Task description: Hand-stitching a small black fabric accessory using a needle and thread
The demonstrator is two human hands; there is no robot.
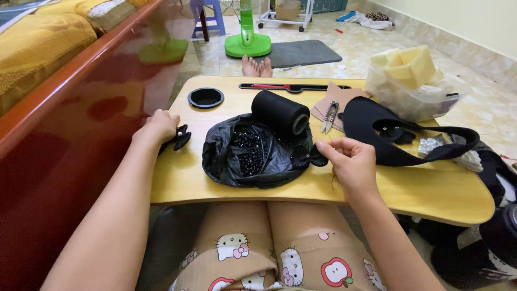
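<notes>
Just one view here, a head-worn cam on the person, tilted down and forward over their lap. It sits close above the wooden lap desk (431, 194), so both forearms run in from the bottom edge. Past the desk's far edge it catches the tiled floor (371, 43) and a green fan base (247, 44); a red bed frame (70, 124) fills the left.

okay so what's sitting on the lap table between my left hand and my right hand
In the head view, an open black plastic bag of small black beads lies between the left hand and the right hand, with a black thread spool resting on the bag's far edge.
</notes>
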